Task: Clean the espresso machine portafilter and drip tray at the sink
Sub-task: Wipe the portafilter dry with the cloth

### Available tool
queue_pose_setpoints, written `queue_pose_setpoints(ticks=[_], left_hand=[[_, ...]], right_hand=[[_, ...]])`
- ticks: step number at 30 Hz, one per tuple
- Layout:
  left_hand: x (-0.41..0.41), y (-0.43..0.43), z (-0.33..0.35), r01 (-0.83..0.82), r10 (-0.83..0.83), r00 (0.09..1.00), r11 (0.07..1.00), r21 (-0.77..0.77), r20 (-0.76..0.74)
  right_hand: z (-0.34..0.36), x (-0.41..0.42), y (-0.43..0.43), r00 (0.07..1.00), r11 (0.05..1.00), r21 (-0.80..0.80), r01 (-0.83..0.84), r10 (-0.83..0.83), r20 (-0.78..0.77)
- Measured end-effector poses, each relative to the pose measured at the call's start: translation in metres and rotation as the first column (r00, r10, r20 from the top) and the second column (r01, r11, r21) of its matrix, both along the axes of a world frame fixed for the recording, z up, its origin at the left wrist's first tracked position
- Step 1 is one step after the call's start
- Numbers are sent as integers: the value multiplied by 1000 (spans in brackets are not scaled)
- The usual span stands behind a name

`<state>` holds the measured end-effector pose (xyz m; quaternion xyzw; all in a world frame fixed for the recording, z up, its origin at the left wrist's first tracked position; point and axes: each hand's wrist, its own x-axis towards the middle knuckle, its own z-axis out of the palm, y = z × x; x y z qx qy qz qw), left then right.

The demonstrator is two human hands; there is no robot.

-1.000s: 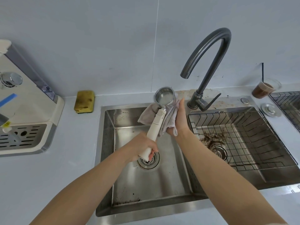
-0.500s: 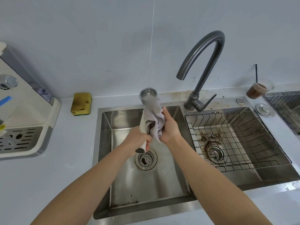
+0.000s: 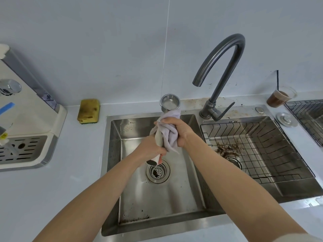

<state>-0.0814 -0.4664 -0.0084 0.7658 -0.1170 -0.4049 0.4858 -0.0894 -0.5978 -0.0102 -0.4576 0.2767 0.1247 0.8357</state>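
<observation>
- You are at the wiping step: your left hand (image 3: 151,149) grips the handle of the portafilter (image 3: 170,102), held upright above the left basin of the sink (image 3: 157,206).
- Your right hand (image 3: 180,130) squeezes a cloth (image 3: 168,132) around the neck.
- Next, I think, you must fetch the drip tray (image 3: 22,149), far left.
- Compared with a second ago, the cloth moved from the cup down to the handle.
</observation>
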Motion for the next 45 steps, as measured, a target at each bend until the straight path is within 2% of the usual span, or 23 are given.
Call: queue_pose_setpoints(ticks=[3,5,8,12,14,16,22,27,36,39,41,43,45], left_hand=[[1,3,-2,42,-45,998,996,-79,-38],[4,12,-4,133,-134,991,990,-45,-16],[11,26,-4,262,-264,956,964,31,130],[16,26,-4,298,-313,875,949,98,369],[14,20,-5,355,-356,828,931,88,433],[12,17,-11,369,-344,825,929,34,448],[9,17,-27,273,-215,886,958,-88,410],[11,16,-32,220,-158,917,966,-133,367],[13,20,-47,157,-168,914,986,59,369],[9,20,-52,108,-136,920,990,95,367],[10,20,-50,127,-153,942,986,104,300],[15,25,-42,210,-218,967,975,70,136],[25,36,-37,203,-219,968,970,-136,-120]], right_hand=[[-2,2,3,1000,1000,4,-8,8,22],[1,2,0,999,998,36,42,-43,20],[5,4,-12,994,992,52,110,-110,-13],[8,1,-14,995,997,9,73,-72,-72],[7,0,-8,995,999,-17,35,-37,-89],[5,-2,-3,996,999,-28,-20,17,-82],[-2,-7,3,991,991,4,-133,133,-19],[-8,-18,10,985,982,-73,-172,173,-1],[-28,-37,25,979,965,-175,-195,179,-100],[-30,-36,28,973,938,-264,-224,202,-109],[-29,-35,30,972,923,-305,-236,220,-87],[-27,-36,29,967,925,-284,-253,250,-48],[-25,-37,26,946,913,-263,-310,323,5]])
